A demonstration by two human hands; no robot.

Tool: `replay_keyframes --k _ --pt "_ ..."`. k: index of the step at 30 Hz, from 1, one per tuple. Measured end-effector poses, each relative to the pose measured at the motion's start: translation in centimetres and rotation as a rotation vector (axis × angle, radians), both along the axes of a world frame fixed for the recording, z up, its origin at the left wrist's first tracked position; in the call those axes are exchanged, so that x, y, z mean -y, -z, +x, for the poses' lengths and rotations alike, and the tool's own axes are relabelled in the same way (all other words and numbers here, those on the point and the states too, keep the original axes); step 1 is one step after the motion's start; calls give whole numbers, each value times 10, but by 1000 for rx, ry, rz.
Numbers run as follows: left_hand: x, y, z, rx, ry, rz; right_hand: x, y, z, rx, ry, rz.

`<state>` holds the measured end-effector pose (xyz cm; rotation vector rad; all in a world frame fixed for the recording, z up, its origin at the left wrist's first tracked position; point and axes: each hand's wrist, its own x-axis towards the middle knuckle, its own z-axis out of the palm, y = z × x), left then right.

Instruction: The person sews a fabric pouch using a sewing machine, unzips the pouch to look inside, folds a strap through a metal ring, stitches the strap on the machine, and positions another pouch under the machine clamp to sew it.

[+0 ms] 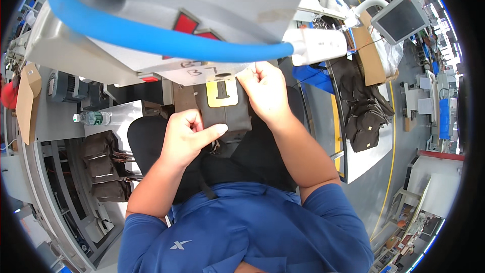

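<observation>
A dark brown, box-shaped fabric bag (232, 120) sits in front of me under the head of a large grey machine (151, 33). On its upper face, beneath the machine, lies a yellow plate (231, 100) with a black strip-like piece in its middle. My left hand (184, 136) grips the bag's near left side, thumb stretched over its face and fingers curled. At the far right edge of the bag, beside the yellow plate, my right hand (265, 93) is closed with its fingers bent; the fingertips show only in part.
A blue hose (172, 45) arches across the machine. At left are a plastic bottle (92, 118) and several dark bags (103, 167). More dark bags (365, 124) are piled on the right table, near a blue bin (314, 77). A monitor (400, 23) stands far right.
</observation>
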<state>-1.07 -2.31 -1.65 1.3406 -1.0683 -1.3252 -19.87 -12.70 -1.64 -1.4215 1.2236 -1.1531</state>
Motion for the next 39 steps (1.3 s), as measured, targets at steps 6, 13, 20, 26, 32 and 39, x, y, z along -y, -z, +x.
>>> replay_keyframes --k 6,13,20,26,32,39 --pt "3 -13 8 219 -60 -101 18 -41 -1 -559 -7 -736" --pt "27 -21 7 449 -250 -453 31 -18 -2 -1135 -161 -1057" --pt "41 -19 9 666 -215 -626 13 -41 -18 -476 -289 -1027" --pt "55 -16 10 645 -116 -605 -5 -57 -15 -730 -408 -1011" --pt "65 1 23 723 27 -689 -14 -71 -16 -804 -508 -841" --pt "70 -17 26 650 113 -787 -18 -70 -16 -844 -494 -899"
